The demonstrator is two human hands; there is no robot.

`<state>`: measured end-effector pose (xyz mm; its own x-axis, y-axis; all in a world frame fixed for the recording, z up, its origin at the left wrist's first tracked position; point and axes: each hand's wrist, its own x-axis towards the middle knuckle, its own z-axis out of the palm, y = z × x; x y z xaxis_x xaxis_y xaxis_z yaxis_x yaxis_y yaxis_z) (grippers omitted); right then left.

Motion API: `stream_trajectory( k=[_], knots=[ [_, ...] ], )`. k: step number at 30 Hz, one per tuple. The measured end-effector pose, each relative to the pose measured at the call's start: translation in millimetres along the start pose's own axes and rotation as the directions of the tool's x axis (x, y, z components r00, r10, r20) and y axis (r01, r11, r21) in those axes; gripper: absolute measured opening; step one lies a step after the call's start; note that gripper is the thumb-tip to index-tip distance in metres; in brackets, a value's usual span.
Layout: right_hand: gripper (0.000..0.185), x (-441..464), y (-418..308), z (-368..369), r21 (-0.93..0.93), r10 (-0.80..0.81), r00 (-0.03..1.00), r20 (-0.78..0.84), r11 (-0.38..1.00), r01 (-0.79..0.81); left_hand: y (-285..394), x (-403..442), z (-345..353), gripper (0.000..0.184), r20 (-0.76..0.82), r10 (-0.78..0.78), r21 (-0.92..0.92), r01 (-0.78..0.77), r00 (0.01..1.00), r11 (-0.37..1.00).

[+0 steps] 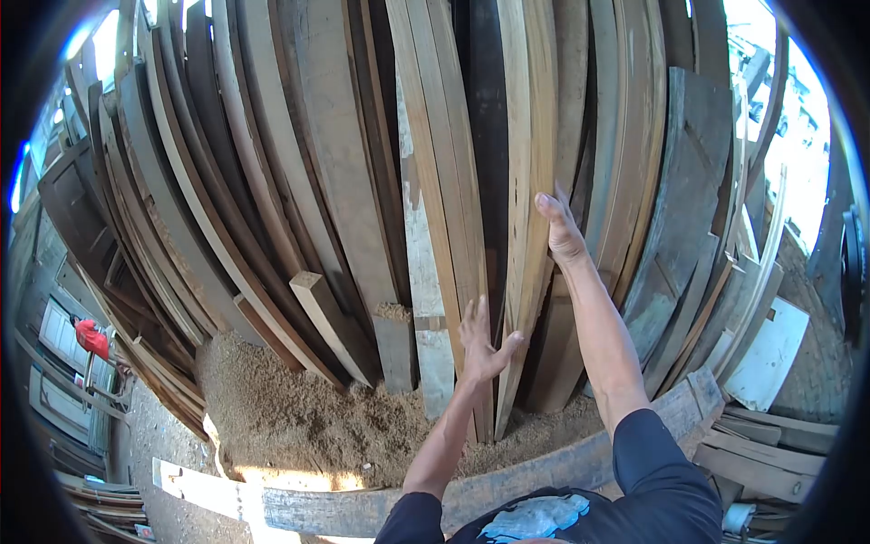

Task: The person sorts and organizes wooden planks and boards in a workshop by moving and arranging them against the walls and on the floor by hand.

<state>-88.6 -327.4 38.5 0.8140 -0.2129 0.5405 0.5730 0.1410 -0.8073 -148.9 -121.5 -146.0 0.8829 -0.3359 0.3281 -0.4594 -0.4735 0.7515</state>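
Many long wooden boards stand upright and lean side by side. My left hand is low in front of a pair of light boards, its fingers spread and its thumb pointing right, with nothing gripped. Higher up, my right hand is at the right edge of another light board; its thumb side shows, while the other fingers are mostly hidden, so its grip is unclear. A dark gap separates the light boards between my hands.
Sawdust covers the ground at the boards' feet. A long plank lies across in front of me. A short square post leans left of centre. Stacked planks lie at the right. A person in red is far left.
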Motion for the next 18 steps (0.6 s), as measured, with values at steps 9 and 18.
stream_trajectory(
  k=[9, 18],
  knots=[
    [0.095, 26.9, 82.9, 13.3, -0.256, -0.022, 0.998, 0.056, 0.966, 0.036, -67.9, 2.9, -19.9, 0.092, -0.097, -0.177, 0.024, 0.180, 0.979, 0.983],
    [0.083, 1.2, 155.0, 36.4, -0.520, -0.174, 0.982, -0.078, 0.847, 0.109, -135.7, 77.0, -30.2, 0.072, -0.171, -0.213, -0.314, 0.151, 0.962, 0.937]
  ],
)
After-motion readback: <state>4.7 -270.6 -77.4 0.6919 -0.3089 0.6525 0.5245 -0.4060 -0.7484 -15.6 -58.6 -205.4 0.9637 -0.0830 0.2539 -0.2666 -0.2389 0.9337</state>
